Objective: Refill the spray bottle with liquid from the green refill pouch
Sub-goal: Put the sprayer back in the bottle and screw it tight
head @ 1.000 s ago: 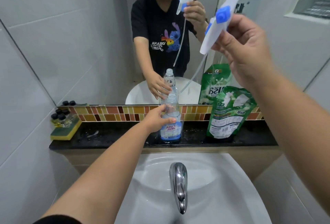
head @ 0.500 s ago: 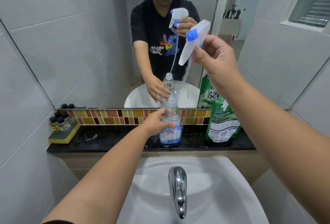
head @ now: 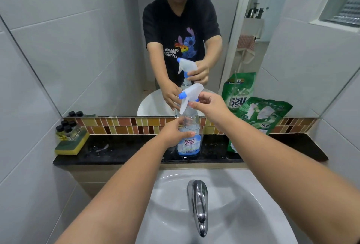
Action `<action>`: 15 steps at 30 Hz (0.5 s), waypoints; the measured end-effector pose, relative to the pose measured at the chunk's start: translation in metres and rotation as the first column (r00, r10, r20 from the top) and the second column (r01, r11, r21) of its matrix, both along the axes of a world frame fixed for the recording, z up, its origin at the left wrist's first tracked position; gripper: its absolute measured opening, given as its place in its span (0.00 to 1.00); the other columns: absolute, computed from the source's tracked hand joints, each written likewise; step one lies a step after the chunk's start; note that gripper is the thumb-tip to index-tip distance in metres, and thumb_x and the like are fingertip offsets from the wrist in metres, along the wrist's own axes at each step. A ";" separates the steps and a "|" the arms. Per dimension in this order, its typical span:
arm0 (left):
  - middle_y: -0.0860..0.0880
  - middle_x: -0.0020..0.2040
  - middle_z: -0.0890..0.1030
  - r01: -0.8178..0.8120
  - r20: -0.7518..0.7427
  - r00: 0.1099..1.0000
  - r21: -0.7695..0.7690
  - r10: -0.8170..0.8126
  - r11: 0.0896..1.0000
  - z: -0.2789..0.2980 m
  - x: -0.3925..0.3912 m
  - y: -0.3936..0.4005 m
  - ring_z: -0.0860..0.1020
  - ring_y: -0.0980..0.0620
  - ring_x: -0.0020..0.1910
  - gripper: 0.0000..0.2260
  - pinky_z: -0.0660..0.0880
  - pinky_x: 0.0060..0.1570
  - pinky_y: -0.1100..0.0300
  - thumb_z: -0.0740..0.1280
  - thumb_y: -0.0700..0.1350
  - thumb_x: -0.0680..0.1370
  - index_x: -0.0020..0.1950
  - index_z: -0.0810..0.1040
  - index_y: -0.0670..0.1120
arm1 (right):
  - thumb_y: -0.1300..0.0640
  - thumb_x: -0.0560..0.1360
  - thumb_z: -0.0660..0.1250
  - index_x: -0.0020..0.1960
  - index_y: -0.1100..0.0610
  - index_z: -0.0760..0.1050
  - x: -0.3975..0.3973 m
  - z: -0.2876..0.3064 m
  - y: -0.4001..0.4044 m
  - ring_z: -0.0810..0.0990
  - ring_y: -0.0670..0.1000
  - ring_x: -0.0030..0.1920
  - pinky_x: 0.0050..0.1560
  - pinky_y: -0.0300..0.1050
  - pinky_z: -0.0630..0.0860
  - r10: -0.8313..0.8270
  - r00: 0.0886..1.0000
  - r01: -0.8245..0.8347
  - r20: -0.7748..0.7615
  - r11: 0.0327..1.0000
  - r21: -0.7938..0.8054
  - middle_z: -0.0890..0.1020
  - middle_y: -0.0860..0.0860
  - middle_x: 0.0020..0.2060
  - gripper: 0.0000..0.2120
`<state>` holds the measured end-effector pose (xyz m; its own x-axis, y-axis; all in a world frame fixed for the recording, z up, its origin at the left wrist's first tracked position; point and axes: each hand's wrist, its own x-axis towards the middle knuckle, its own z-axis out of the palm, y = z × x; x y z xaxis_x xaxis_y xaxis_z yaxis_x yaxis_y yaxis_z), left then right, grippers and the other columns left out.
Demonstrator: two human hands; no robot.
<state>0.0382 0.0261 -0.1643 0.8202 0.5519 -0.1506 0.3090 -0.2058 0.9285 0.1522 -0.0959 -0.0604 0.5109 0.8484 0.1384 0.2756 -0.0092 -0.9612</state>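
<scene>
Hands (head: 211, 105) on bottle (head: 189, 136), sprayer (head: 190, 94)

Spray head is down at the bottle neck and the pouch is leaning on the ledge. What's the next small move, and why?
Probably twist the spray head to seat it on the spray bottle. The right hand pinches the head right over the neck, while the left hand grips the bottle upright on the black ledge. The green refill pouch leans untouched against the mirror.
</scene>
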 end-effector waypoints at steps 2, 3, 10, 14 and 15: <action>0.53 0.64 0.78 -0.006 0.002 1.000 0.002 0.006 1.000 -0.001 0.000 0.000 0.78 0.50 0.61 0.26 0.81 0.54 0.51 0.77 0.49 0.74 0.70 0.73 0.55 | 0.55 0.70 0.75 0.52 0.54 0.82 -0.001 -0.008 0.001 0.82 0.51 0.46 0.54 0.52 0.79 -0.027 1.000 0.027 -0.009 1.000 -0.002 0.85 0.57 0.47 0.11; 0.53 0.65 0.78 -0.010 0.004 1.000 0.003 0.010 1.000 -0.001 0.000 0.000 0.79 0.50 0.61 0.25 0.81 0.54 0.52 0.77 0.49 0.73 0.68 0.73 0.56 | 0.53 0.70 0.75 0.51 0.55 0.81 -0.002 -0.011 0.001 0.82 0.54 0.47 0.54 0.53 0.79 -0.043 0.999 0.043 -0.009 0.999 -0.003 0.84 0.58 0.48 0.12; 0.56 0.62 0.78 -0.016 0.002 1.000 0.031 0.016 0.999 -0.002 0.000 -0.001 0.78 0.51 0.61 0.25 0.81 0.53 0.54 0.77 0.51 0.73 0.67 0.71 0.58 | 0.45 0.62 0.78 0.52 0.54 0.80 0.001 -0.026 0.001 0.79 0.60 0.55 0.55 0.62 0.79 -0.114 0.993 0.114 -0.002 0.991 -0.069 0.82 0.55 0.50 0.22; 0.57 0.61 0.78 -0.023 -0.002 1.000 0.034 0.023 0.999 -0.001 -0.001 -0.001 0.78 0.52 0.61 0.26 0.80 0.50 0.57 0.76 0.51 0.73 0.69 0.72 0.57 | 0.42 0.58 0.81 0.52 0.52 0.76 -0.004 -0.027 0.007 0.79 0.55 0.55 0.53 0.57 0.80 -0.232 0.971 0.236 0.060 0.969 -0.071 0.80 0.49 0.50 0.28; 0.58 0.60 0.78 -0.025 -0.005 1.000 0.034 0.025 0.999 -0.001 -0.001 -0.002 0.77 0.52 0.61 0.26 0.79 0.48 0.59 0.76 0.51 0.73 0.70 0.72 0.57 | 0.41 0.57 0.80 0.53 0.52 0.74 -0.006 -0.027 0.007 0.78 0.54 0.56 0.54 0.56 0.79 -0.242 0.965 0.250 0.105 0.966 -0.065 0.80 0.49 0.51 0.30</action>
<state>0.0372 0.0245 -0.1650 0.8053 0.5771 -0.1358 0.3197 -0.2298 0.9192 0.1458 -0.0888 -0.0878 0.6929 0.7081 0.1357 0.3456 -0.1611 -0.9245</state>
